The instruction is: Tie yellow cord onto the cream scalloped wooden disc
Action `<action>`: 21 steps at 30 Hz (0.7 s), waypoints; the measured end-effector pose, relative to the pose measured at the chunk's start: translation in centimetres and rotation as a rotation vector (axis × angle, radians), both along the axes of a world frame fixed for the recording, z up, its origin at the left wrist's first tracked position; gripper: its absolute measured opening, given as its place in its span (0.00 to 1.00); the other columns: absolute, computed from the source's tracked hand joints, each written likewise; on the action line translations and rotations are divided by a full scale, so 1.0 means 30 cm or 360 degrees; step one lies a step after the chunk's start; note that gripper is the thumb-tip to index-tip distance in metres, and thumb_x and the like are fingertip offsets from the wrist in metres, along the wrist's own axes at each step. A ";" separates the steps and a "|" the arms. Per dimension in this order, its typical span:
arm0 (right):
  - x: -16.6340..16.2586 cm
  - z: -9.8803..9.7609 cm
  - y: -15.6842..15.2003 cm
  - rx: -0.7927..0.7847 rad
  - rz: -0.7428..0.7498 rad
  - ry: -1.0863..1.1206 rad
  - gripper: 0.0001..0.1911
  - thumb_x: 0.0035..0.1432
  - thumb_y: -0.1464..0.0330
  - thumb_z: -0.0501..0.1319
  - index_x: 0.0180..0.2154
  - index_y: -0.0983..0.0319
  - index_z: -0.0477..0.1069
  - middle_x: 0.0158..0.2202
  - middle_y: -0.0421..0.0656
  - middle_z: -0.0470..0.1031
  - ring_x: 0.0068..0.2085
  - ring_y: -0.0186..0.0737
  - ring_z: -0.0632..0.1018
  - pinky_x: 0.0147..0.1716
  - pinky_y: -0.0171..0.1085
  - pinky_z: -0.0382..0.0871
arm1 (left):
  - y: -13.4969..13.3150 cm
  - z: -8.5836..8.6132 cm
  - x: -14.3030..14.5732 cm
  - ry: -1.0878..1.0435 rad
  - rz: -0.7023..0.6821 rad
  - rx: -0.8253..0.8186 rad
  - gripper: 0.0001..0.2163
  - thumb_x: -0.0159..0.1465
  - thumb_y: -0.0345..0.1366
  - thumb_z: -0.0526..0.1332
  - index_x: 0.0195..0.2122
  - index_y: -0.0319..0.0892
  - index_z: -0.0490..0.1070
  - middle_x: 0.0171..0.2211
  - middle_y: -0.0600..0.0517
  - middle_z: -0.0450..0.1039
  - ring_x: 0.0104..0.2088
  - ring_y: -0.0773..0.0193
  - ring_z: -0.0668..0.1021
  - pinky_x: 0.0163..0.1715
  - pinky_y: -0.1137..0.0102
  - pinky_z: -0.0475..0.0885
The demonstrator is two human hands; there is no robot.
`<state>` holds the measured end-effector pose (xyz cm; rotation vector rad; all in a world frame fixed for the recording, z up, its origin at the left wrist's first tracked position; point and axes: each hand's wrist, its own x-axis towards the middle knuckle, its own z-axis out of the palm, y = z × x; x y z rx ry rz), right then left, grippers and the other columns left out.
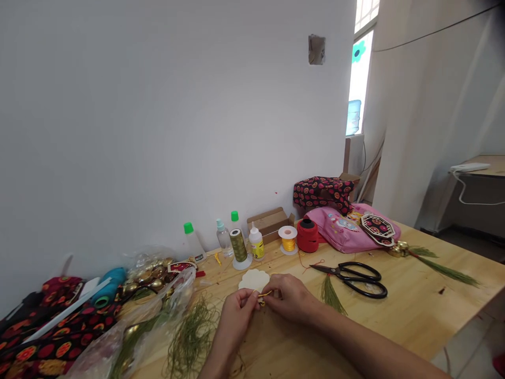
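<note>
Both hands point(238, 310) point(291, 298) pinch-tight on yellow cord point(267, 293)

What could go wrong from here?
1. The thin yellow cord could slip or tangle: the left hand and right hand pinch it between fingertips.
2. The loose green threads lie beside the left forearm and might catch on it.
3. The right forearm might brush the green tassel, which lies close by, near the black scissors.
</note>
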<state>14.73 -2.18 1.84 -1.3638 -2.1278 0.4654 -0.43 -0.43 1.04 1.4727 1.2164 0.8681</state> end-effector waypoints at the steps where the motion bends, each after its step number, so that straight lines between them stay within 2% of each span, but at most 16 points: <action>1: 0.000 0.002 0.001 0.0026 -0.0001 0.0021 0.12 0.47 0.71 0.52 0.31 0.58 0.72 0.26 0.40 0.70 0.27 0.32 0.68 0.24 0.28 0.55 | -0.001 0.004 -0.004 -0.0029 -0.0005 -0.0022 0.15 0.46 0.46 0.58 0.18 0.36 0.68 0.13 0.57 0.63 0.12 0.76 0.56 0.14 0.78 0.49; 5: -0.008 0.007 0.001 0.0087 -0.0010 0.0104 0.10 0.47 0.70 0.53 0.28 0.59 0.73 0.25 0.40 0.68 0.28 0.32 0.67 0.23 0.28 0.54 | -0.006 0.016 -0.019 -0.0143 0.0055 -0.0104 0.14 0.43 0.44 0.61 0.23 0.35 0.71 0.16 0.54 0.70 0.14 0.73 0.63 0.15 0.78 0.53; 10: -0.007 0.000 0.003 0.0066 0.0021 0.0142 0.08 0.46 0.70 0.54 0.27 0.61 0.72 0.27 0.41 0.68 0.28 0.32 0.67 0.24 0.29 0.56 | -0.003 0.015 -0.017 -0.0159 0.0079 -0.0041 0.11 0.44 0.39 0.61 0.23 0.36 0.72 0.19 0.51 0.73 0.22 0.66 0.71 0.22 0.75 0.62; 15: -0.010 -0.007 0.003 0.0061 0.0015 0.0129 0.09 0.47 0.69 0.54 0.27 0.62 0.72 0.26 0.41 0.67 0.28 0.32 0.67 0.26 0.29 0.56 | -0.005 0.018 -0.002 -0.0217 0.0099 0.0093 0.12 0.46 0.36 0.60 0.31 0.37 0.68 0.22 0.51 0.73 0.27 0.63 0.74 0.28 0.73 0.65; 21: -0.020 -0.016 0.009 -0.0077 0.0068 0.0340 0.16 0.51 0.67 0.51 0.19 0.64 0.70 0.22 0.39 0.64 0.27 0.31 0.65 0.24 0.29 0.55 | -0.011 0.023 0.001 -0.0187 -0.0076 0.0143 0.18 0.48 0.37 0.59 0.40 0.36 0.64 0.22 0.52 0.73 0.28 0.64 0.74 0.30 0.73 0.65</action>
